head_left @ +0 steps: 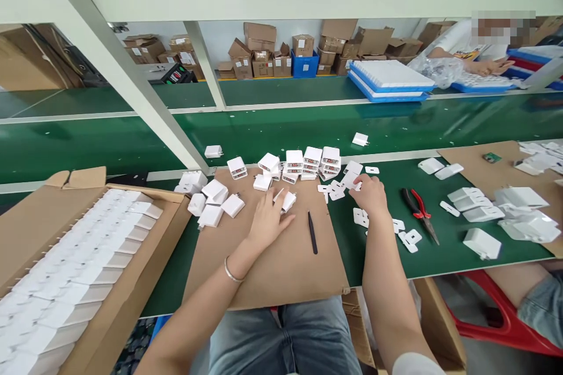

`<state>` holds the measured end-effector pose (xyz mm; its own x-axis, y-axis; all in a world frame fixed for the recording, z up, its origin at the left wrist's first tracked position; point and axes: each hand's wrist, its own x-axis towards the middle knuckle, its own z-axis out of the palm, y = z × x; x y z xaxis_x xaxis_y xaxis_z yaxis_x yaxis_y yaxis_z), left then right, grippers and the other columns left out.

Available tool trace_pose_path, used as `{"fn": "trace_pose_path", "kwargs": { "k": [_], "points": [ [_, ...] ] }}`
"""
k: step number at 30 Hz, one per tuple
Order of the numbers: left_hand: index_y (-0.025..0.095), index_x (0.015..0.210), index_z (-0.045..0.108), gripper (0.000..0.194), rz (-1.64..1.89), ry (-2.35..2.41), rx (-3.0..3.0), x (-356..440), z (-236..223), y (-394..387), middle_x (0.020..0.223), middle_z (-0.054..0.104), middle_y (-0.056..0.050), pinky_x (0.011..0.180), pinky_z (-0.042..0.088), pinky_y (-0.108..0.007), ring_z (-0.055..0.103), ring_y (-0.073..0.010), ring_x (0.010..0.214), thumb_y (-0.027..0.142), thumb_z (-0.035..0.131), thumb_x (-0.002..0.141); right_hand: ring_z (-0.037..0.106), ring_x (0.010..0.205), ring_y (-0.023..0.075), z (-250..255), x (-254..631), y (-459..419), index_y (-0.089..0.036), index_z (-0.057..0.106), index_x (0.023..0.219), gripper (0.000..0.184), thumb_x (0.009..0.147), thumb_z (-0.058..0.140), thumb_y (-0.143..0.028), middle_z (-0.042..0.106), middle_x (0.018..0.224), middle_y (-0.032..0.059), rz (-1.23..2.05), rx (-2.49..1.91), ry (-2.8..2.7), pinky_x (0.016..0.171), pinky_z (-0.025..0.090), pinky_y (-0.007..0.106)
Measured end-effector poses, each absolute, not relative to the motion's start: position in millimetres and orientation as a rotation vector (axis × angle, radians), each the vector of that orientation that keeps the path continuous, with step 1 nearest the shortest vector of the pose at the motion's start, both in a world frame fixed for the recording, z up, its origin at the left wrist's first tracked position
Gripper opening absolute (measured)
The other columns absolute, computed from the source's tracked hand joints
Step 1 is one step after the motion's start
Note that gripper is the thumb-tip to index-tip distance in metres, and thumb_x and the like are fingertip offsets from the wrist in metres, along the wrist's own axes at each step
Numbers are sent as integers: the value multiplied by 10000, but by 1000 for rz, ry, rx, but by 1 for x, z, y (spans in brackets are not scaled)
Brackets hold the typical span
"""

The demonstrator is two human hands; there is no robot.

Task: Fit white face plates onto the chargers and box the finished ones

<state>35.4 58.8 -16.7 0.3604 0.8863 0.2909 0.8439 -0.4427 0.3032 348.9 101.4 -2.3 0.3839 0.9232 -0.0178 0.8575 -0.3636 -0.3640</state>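
Observation:
My left hand point(269, 220) lies over the cardboard mat with its fingers stretched out and the thumb apart. Its fingertips touch a white charger housing point(289, 202). To the right, my right hand point(372, 194) has its fingers closed at a small white cover plate point(358, 186), partly hidden by the fingertips. More loose cover plates point(338, 190) lie around that hand, some with a slot. Behind my hands stand stacked white charger housings point(312, 156) with open ends facing me. Black tweezers point(312, 232) rest on the cardboard mat point(281, 272) between my hands.
An open carton point(176, 222) packed with rows of white chargers stands at left. Red-handled pliers point(420, 214) and white housings point(482, 243) lie at right. A slanted white post point(132, 76) rises at the left. Across the green belt point(272, 126), a person point(457, 41) sits near blue trays point(389, 94).

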Motion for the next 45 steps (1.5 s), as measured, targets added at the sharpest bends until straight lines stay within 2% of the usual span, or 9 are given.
{"fn": "trace_pose_path", "kwargs": {
  "k": [4, 7, 14, 21, 29, 32, 36, 39, 45],
  "points": [
    [193, 1476, 522, 545, 753, 1595, 2534, 32, -15, 62, 1287, 560, -190, 966, 527, -522, 574, -361, 1173, 398, 604, 978, 512, 1204, 364, -5, 341, 105, -225, 565, 1349, 506, 868, 652, -357, 545, 1361, 159, 198, -2256, -1571, 959, 446, 447],
    [209, 1399, 588, 429, 879, 1511, 2469, 27, -12, 63, 1215, 606, -146, 968, 526, -484, 584, -319, 1137, 310, 592, 981, 512, 1223, 367, -7, 336, 106, -257, 549, 1391, 522, 892, 629, -387, 499, 1470, 136, 226, -2243, -1652, 953, 452, 458],
    [271, 1368, 550, 401, 1193, 1366, 2019, 18, -5, 56, 1356, 632, -95, 1068, 503, -446, 597, -274, 1273, 303, 614, 973, 571, 1058, 316, -8, 334, 104, -227, 656, 1115, 278, 881, 630, -374, 591, 1272, 118, 225, -2235, -1636, 912, 466, 429],
    [279, 1371, 502, 500, 1400, 1197, 1776, 25, 5, 41, 1388, 533, -141, 1025, 559, -449, 542, -304, 1342, 331, 687, 909, 535, 1200, 390, -17, 325, 106, -245, 605, 1364, 496, 913, 613, -449, 418, 1425, 190, 246, -2234, -1574, 965, 446, 501],
    [296, 1410, 493, 598, 1154, 731, 865, 28, 20, 37, 1160, 629, -71, 853, 622, -402, 672, -226, 1026, 532, 703, 901, 560, 1119, 343, -13, 328, 103, -205, 662, 917, 202, 877, 660, -403, 514, 1282, 142, 183, -2305, -1514, 933, 451, 496],
    [268, 1366, 552, 585, 1087, 630, 631, 27, 22, 40, 1078, 668, -48, 852, 615, -370, 695, -187, 930, 560, 720, 888, 526, 1162, 349, -10, 328, 100, -213, 683, 965, 150, 864, 638, -313, 579, 1250, 129, 101, -2153, -1657, 976, 428, 506],
    [351, 1454, 455, 639, 1076, 611, 530, 27, 24, 41, 1134, 695, -44, 803, 621, -362, 730, -168, 824, 559, 706, 904, 549, 1130, 323, -13, 323, 99, -212, 692, 1132, 298, 846, 652, -287, 643, 1189, 110, 245, -1899, -2009, 965, 435, 447],
    [337, 1380, 526, 517, 1085, 620, 525, 27, 23, 42, 1193, 686, -44, 737, 629, -325, 729, -146, 774, 550, 671, 931, 593, 1078, 300, -16, 317, 99, -209, 671, 1208, 365, 853, 664, -295, 637, 1186, 110, 383, -1917, -2058, 869, 461, 392],
    [247, 1092, 599, 375, 1132, 641, 539, 27, 20, 44, 1110, 687, -23, 583, 604, -255, 682, -112, 658, 575, 665, 922, 620, 871, 219, -13, 313, 99, -210, 644, 1021, 170, 865, 640, -276, 628, 1018, 61, 526, -1952, -1959, 695, 420, 312]
  ]
}}
